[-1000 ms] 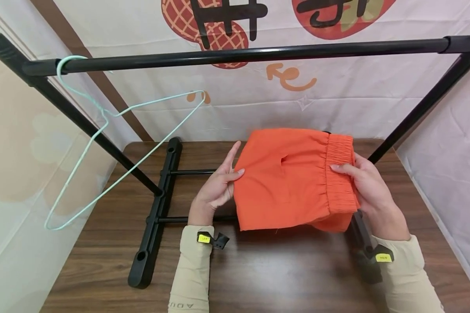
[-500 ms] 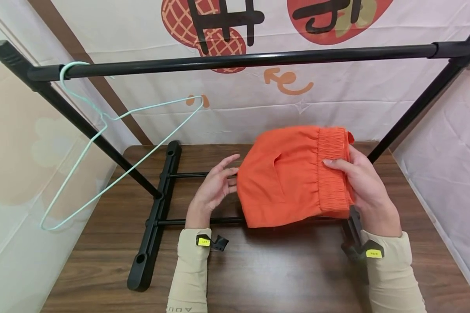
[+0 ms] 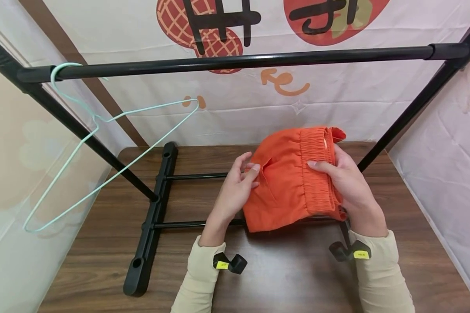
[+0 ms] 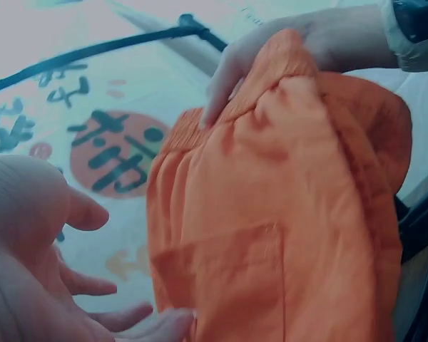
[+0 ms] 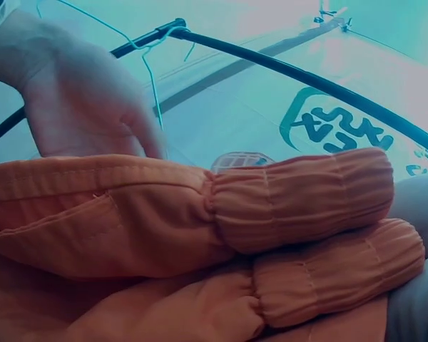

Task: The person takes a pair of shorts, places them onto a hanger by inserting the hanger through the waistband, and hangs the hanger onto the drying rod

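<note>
My right hand (image 3: pixel 354 187) grips a pair of orange shorts (image 3: pixel 280 182) by the gathered elastic waistband (image 3: pixel 316 174), thumb on the near face. The shorts are folded, waistband to the right, over the wooden surface. My left hand (image 3: pixel 236 187) is at their left edge, fingers loosely bent and overlapping the cloth. In the left wrist view, that hand (image 4: pixel 36 249) has its fingers spread beside a pocket (image 4: pixel 232 278) without grasping it. The right wrist view shows the waistband (image 5: pixel 307 199) in two layers, with the left hand (image 5: pixel 85 100) behind the cloth.
A black rack with a top bar (image 3: pixel 235 62) spans the view. A mint-green hanger (image 3: pixel 53 77) hangs by its hook at the bar's left end. The rack's left foot (image 3: pixel 150 243) stands on the wooden surface (image 3: pixel 282 282). Behind is a printed cloth backdrop (image 3: pixel 235 117).
The right hand has moved left with the shorts, which look more folded in. The left hand has let its thumb off the edge, then moved right over the cloth.
</note>
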Available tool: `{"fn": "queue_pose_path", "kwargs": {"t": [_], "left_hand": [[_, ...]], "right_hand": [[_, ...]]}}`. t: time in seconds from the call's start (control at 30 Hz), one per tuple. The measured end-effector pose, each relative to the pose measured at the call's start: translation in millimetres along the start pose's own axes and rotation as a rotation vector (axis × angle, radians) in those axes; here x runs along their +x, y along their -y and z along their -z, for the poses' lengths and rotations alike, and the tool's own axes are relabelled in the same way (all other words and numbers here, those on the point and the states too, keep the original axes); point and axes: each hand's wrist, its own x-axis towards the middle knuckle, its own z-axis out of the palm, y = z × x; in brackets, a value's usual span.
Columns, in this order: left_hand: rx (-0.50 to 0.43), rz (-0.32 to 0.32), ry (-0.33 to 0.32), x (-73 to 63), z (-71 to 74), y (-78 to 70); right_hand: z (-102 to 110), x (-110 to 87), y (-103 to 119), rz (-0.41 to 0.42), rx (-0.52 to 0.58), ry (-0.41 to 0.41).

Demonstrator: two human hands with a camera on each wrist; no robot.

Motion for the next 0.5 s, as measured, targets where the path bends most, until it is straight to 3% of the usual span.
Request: {"fn": "queue_pose_path", "kwargs": {"t": [0.1,0.27,0.5], "left_hand": [[0.015,0.015,0.022,-3.9,-4.3,-5.0],[-0.102,0.049,0.136,-9.8,-4.9,-10.2],[-0.145,0.055,0.229,-11.1,0.0,-21.4]], "right_hand": [[-5.6,-0.7,0.1,0.008,-0.002,-0.019],[-17.9,-4.8,-0.2,0.006,0.011,-0.047],[-41.9,1.9,3.7,0.023,-0.007,0.006]]}}
